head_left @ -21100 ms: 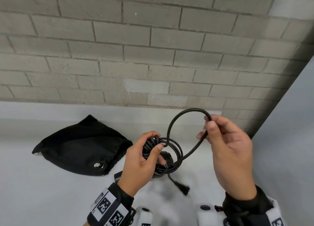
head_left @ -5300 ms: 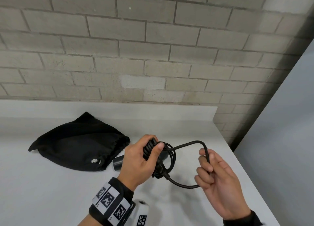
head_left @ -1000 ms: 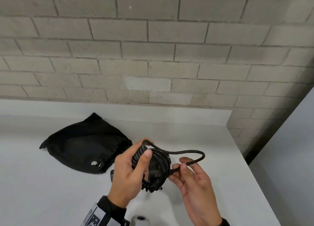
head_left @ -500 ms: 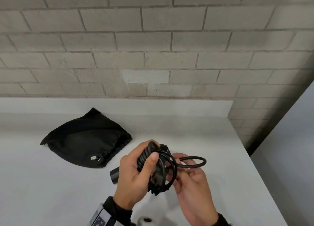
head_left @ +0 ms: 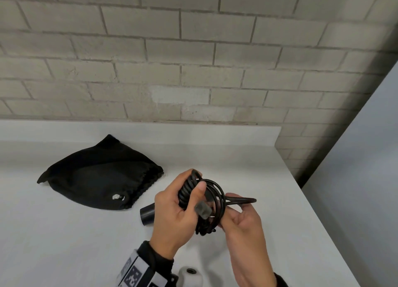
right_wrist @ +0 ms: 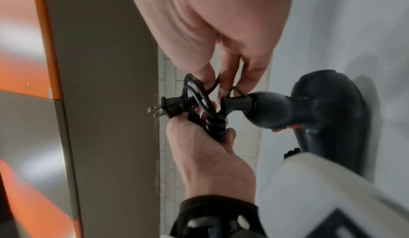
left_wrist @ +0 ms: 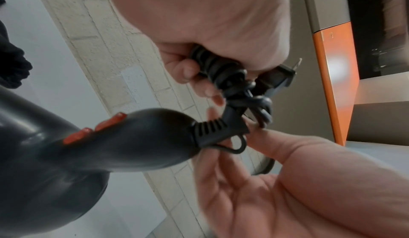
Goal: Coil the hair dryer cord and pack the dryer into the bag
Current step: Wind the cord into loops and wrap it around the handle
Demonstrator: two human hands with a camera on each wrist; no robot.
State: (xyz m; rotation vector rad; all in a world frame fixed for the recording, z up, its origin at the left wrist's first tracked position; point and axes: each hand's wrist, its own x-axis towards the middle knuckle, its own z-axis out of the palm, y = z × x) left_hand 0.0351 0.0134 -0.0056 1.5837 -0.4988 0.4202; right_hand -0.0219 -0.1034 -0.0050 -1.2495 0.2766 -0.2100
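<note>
My left hand [head_left: 172,211] grips the coiled black cord [head_left: 189,192] above the white counter, thumb across the turns. The plug [head_left: 203,209] sticks out in front of the coil, its prongs bare in the right wrist view [right_wrist: 155,110]. My right hand [head_left: 243,222] sits under the coil and holds a last short loop of cord [head_left: 243,200] that pokes out to the right. The black hair dryer [right_wrist: 309,112] with red switches hangs from the cord below my hands; only its nozzle [head_left: 147,214] shows in the head view. The black drawstring bag [head_left: 97,176] lies flat to the left.
The white counter [head_left: 64,233] runs to a raised ledge and a brick wall [head_left: 193,60] behind. Its right edge [head_left: 323,222] drops off beside a grey panel. Orange and steel cabinet fronts [left_wrist: 332,84] show in the wrist views.
The free loop of cord has shrunk and been drawn in against the coil. My right hand has moved left, up under the bundle. The plug now shows at the coil's front.
</note>
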